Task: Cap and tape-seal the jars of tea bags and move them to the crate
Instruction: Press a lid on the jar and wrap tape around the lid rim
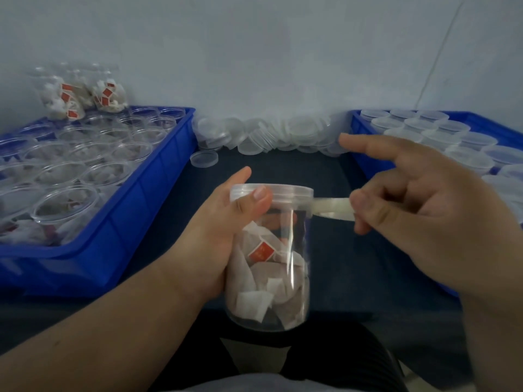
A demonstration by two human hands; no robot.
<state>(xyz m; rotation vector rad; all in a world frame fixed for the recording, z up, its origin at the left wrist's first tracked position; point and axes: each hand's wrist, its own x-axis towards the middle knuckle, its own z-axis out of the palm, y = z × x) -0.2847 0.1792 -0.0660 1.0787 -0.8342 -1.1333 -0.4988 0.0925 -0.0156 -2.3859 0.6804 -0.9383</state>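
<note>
Head camera shows the capped tea-bag jar (271,264) upright between left crate (158,176) and right crate (368,154), left hand (223,239) wrapped round its probably light, slick plastic wall below the lid (283,192), right hand (424,199) pinching the limp tape strip (334,207), forefinger straight

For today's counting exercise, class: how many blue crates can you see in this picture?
2. The left crate holds open jars; the right crate holds capped jars. Both run past the frame's edge; none seems hidden.
</note>
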